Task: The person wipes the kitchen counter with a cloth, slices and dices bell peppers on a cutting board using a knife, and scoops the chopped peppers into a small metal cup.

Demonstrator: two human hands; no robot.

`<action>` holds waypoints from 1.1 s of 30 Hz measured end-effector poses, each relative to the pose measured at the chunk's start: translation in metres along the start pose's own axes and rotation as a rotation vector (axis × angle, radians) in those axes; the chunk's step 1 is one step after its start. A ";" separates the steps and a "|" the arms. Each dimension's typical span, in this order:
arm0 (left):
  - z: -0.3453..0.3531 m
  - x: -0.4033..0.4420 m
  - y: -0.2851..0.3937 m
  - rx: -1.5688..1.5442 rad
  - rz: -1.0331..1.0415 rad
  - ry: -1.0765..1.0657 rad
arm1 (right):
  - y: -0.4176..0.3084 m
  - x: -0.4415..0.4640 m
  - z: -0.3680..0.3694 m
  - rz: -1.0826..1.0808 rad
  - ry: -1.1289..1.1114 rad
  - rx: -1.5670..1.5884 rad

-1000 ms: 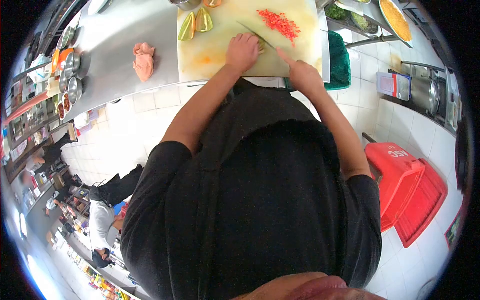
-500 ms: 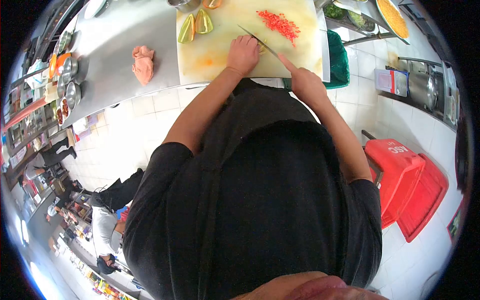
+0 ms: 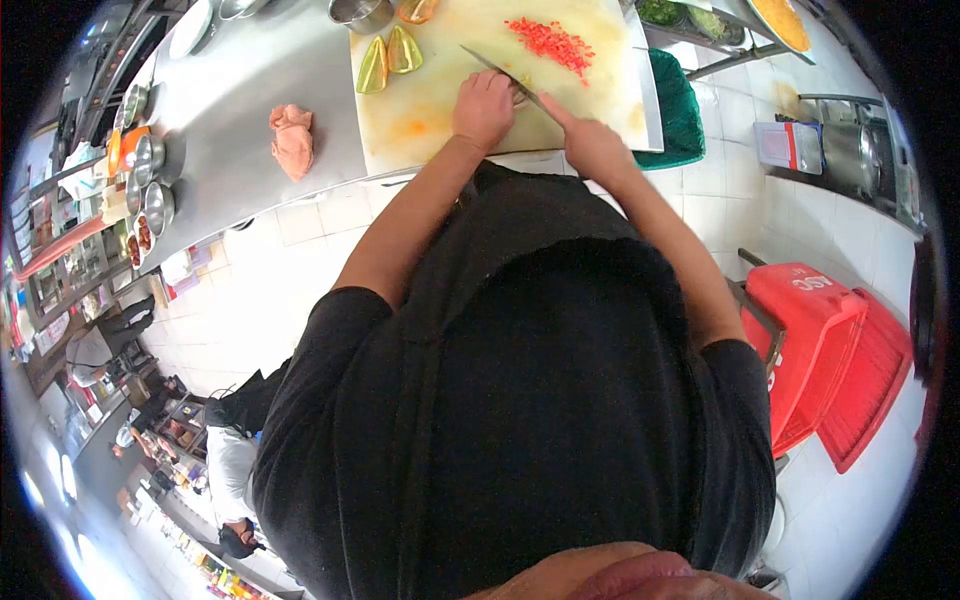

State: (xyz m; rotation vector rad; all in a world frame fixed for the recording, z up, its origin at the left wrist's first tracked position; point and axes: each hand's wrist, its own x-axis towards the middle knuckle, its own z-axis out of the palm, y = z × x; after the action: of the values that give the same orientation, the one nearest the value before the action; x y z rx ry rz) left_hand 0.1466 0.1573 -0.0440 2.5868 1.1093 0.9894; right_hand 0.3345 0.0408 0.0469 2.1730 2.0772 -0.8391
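Observation:
My right hand (image 3: 592,142) is closed round the handle of a knife (image 3: 505,75), whose blade points up and left over the white cutting board (image 3: 440,130). Beside the blade, my left hand (image 3: 485,108) is closed, its fingers on a small piece (image 3: 518,96) that is mostly hidden. Diced red pieces (image 3: 550,45) lie in a strip at the board's upper right. Two green wedges (image 3: 373,68) rest at its upper left, near an orange-red piece (image 3: 417,10).
A pink cloth (image 3: 292,142) lies on the steel counter (image 3: 225,130), with metal bowls (image 3: 158,208) farther left. A metal pot (image 3: 362,12) touches the board's top edge. Green-lined bin (image 3: 675,115) at right, red crates (image 3: 805,340) lower right. Co-workers (image 3: 232,470) stand at left.
The knife and my right hand have shifted slightly left, closer to my left hand. The whole view has moved a little, and a co-worker at left appears in a slightly different place.

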 end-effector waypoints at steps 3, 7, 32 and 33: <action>-0.001 0.002 0.000 -0.040 -0.021 0.018 | -0.001 -0.009 -0.013 -0.055 0.094 -0.013; -0.003 -0.008 0.002 -0.071 -0.037 0.023 | -0.015 -0.050 -0.036 0.032 -0.049 -0.065; -0.001 -0.007 0.001 -0.059 -0.077 0.032 | -0.001 -0.004 0.000 -0.049 0.041 0.062; -0.004 -0.012 0.001 -0.074 -0.092 0.039 | -0.002 -0.014 -0.005 -0.065 0.045 0.070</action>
State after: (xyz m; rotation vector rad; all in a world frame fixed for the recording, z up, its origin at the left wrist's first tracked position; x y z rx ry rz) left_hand 0.1392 0.1478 -0.0466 2.4451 1.1669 1.0441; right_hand 0.3350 0.0298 0.0572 2.1891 2.1827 -0.8899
